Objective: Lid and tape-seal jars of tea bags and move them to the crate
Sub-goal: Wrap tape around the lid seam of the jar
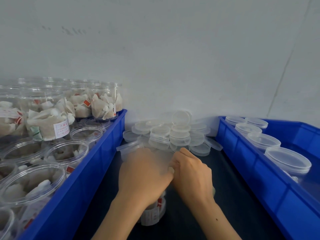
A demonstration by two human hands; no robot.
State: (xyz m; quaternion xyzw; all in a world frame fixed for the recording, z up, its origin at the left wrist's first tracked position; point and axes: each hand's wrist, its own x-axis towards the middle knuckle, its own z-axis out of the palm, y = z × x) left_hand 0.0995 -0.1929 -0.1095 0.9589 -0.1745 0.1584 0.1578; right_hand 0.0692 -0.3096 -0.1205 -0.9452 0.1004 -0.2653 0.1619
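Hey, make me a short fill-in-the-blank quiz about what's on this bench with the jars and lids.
1. The crate on the left holds jars filled with ___ bags.
2. The loose lids are piled against the ___.
3. Both crates are coloured ___.
4. The jars in the right crate already wear their ___.

Missing words: tea; wall; blue; lids

Blue crates (97, 163); clear lids (180, 134); red-tagged tea bags (102, 104).

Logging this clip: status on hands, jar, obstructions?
Left hand and right hand both on the jar, fingers curled at its top. Lid state hidden. Lid pile just behind; nothing blocking.
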